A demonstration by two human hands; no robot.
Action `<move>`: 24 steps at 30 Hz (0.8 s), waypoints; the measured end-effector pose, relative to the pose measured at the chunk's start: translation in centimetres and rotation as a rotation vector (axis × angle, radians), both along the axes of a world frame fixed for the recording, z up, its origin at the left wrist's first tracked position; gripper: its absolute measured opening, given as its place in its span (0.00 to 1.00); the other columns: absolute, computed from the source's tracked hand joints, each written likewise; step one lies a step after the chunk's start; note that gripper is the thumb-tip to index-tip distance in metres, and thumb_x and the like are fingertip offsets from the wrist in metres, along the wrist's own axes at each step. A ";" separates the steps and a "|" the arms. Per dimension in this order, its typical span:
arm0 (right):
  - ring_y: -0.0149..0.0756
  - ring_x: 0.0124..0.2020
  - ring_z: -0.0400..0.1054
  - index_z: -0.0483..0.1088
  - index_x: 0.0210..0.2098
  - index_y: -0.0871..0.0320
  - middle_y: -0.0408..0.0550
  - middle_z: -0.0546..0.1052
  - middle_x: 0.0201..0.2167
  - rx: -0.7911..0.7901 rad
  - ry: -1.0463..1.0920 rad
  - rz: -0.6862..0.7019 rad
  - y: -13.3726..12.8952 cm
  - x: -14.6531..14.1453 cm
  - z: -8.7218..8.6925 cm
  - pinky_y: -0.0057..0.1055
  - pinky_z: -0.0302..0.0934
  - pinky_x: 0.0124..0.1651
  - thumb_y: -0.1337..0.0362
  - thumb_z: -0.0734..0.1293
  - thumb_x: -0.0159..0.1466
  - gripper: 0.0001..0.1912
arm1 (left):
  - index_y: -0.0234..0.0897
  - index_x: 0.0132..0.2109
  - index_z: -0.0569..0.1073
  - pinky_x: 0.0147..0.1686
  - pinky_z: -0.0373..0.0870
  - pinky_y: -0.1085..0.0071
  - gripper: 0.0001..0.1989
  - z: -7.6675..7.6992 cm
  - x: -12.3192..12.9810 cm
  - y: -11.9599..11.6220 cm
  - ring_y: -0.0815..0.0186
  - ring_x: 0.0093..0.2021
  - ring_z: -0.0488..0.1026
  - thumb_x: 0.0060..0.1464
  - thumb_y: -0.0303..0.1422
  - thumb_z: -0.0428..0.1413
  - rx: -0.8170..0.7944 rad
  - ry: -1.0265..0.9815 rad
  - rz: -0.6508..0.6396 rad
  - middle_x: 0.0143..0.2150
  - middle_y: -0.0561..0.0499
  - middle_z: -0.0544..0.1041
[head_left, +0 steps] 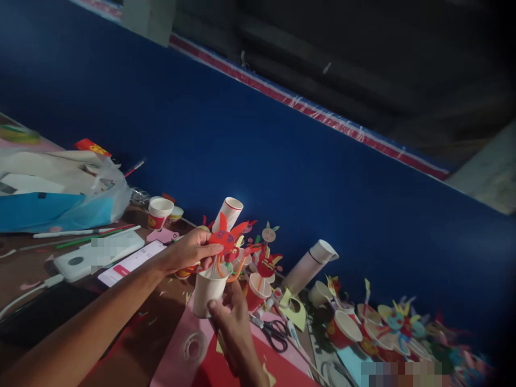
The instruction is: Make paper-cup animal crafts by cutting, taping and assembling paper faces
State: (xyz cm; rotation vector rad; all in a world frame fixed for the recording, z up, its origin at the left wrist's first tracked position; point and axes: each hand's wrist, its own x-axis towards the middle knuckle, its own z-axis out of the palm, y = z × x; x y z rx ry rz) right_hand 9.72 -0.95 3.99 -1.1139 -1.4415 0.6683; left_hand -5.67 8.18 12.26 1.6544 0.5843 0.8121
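My left hand (pixel 191 251) pinches a red paper animal head (pixel 222 241) with pointed ears and drawn features. Orange arm-like strips (pixel 237 271) hang from the figure, over the mouth of a white paper cup (pixel 208 294). A pale stick runs down from it into the cup; its lower end is hidden. Closed round the cup's lower right side is my right hand (pixel 234 325). Just right of the cup stands a red cup (pixel 258 293) with another red paper face (pixel 266 264) on a stick. Black-handled scissors (pixel 275 330) lie near my right wrist.
A phone (pixel 131 263) and white power bank (pixel 99 255) lie left, near a plastic bag (pixel 108 193). Clear tape (pixel 194 346) rests on pink paper (pixel 171 357). A white flask (pixel 310 266) and several decorated cups (pixel 344 328) stand right, before a blue wall (pixel 282 177).
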 end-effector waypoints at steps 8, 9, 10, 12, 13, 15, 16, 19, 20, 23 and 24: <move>0.39 0.37 0.67 0.66 0.48 0.58 0.48 0.75 0.39 -0.078 0.059 -0.001 -0.4 -0.7 0.3 0.30 0.59 0.35 0.53 0.68 0.54 0.25 | 0.34 0.25 0.69 0.20 0.57 0.75 0.08 0.3 0.1 0.1 0.72 0.17 0.61 0.47 0.34 0.57 -0.086 -0.020 -0.034 0.15 0.55 0.68; 0.39 0.37 0.67 0.66 0.48 0.58 0.48 0.75 0.39 -0.070 0.063 0.002 -0.4 -0.7 0.3 0.31 0.59 0.36 0.53 0.68 0.55 0.25 | 0.34 0.26 0.69 0.21 0.57 0.75 0.07 0.2 0.1 0.1 0.72 0.17 0.61 0.47 0.33 0.57 -0.084 -0.030 -0.031 0.15 0.55 0.67; 0.39 0.37 0.67 0.66 0.48 0.58 0.48 0.75 0.39 -0.064 0.065 -0.001 -0.4 -0.6 0.3 0.31 0.59 0.36 0.53 0.68 0.55 0.25 | 0.34 0.27 0.69 0.21 0.57 0.75 0.07 0.2 0.2 0.1 0.73 0.17 0.61 0.46 0.33 0.57 -0.084 -0.035 -0.029 0.15 0.56 0.67; 0.39 0.36 0.67 0.67 0.47 0.58 0.48 0.75 0.38 -0.059 0.070 -0.018 -0.3 -0.6 0.0 0.31 0.59 0.35 0.52 0.68 0.55 0.24 | 0.34 0.29 0.70 0.21 0.56 0.75 0.06 0.1 0.3 0.2 0.73 0.16 0.60 0.46 0.33 0.57 -0.092 -0.038 -0.012 0.15 0.56 0.66; 0.39 0.36 0.67 0.66 0.48 0.58 0.48 0.75 0.38 -0.058 0.071 -0.025 -0.3 -0.5 -0.1 0.30 0.60 0.35 0.52 0.68 0.55 0.25 | 0.34 0.30 0.70 0.20 0.56 0.75 0.06 0.0 0.3 0.2 0.73 0.16 0.59 0.46 0.33 0.57 -0.095 -0.040 0.004 0.15 0.57 0.66; 0.39 0.36 0.67 0.66 0.48 0.58 0.48 0.75 0.38 -0.059 0.070 -0.029 -0.1 -0.5 -0.4 0.31 0.60 0.35 0.53 0.68 0.55 0.25 | 0.34 0.30 0.70 0.19 0.54 0.75 0.07 0.0 0.4 0.2 0.74 0.15 0.58 0.46 0.34 0.57 -0.098 -0.043 0.038 0.15 0.57 0.66; 0.39 0.36 0.67 0.65 0.49 0.57 0.48 0.75 0.38 -0.059 0.066 -0.028 0.0 -0.4 -0.6 0.31 0.60 0.36 0.53 0.68 0.55 0.25 | 0.34 0.30 0.71 0.18 0.53 0.75 0.08 0.0 0.4 0.1 0.74 0.15 0.58 0.46 0.35 0.57 -0.096 -0.041 0.054 0.15 0.57 0.65; 0.39 0.35 0.66 0.64 0.50 0.57 0.47 0.75 0.38 -0.048 0.045 -0.040 0.2 -0.4 -0.9 0.31 0.59 0.35 0.53 0.67 0.56 0.26 | 0.32 0.29 0.72 0.17 0.50 0.76 0.11 0.2 0.5 0.1 0.75 0.15 0.56 0.47 0.38 0.57 -0.081 -0.005 0.084 0.14 0.57 0.65; 0.39 0.35 0.66 0.64 0.50 0.57 0.48 0.75 0.38 -0.047 0.037 -0.045 0.2 -0.4 -1.0 0.31 0.59 0.34 0.53 0.67 0.56 0.26 | 0.32 0.29 0.72 0.17 0.50 0.76 0.11 0.3 0.5 0.0 0.75 0.15 0.56 0.47 0.38 0.57 -0.074 0.008 0.092 0.14 0.56 0.65; 0.40 0.36 0.65 0.64 0.49 0.56 0.48 0.74 0.40 -0.059 0.009 -0.049 0.1 -0.4 -1.1 0.31 0.58 0.35 0.52 0.66 0.56 0.24 | 0.30 0.30 0.73 0.17 0.51 0.77 0.13 0.5 0.6 -0.2 0.75 0.15 0.57 0.47 0.39 0.57 -0.046 0.021 0.119 0.14 0.56 0.65; 0.40 0.37 0.65 0.65 0.49 0.56 0.48 0.74 0.40 -0.064 -0.001 -0.053 0.0 -0.4 -1.1 0.32 0.58 0.35 0.52 0.66 0.56 0.24 | 0.30 0.31 0.73 0.17 0.51 0.77 0.13 0.5 0.7 -0.2 0.75 0.16 0.57 0.47 0.39 0.57 -0.039 0.017 0.127 0.14 0.56 0.65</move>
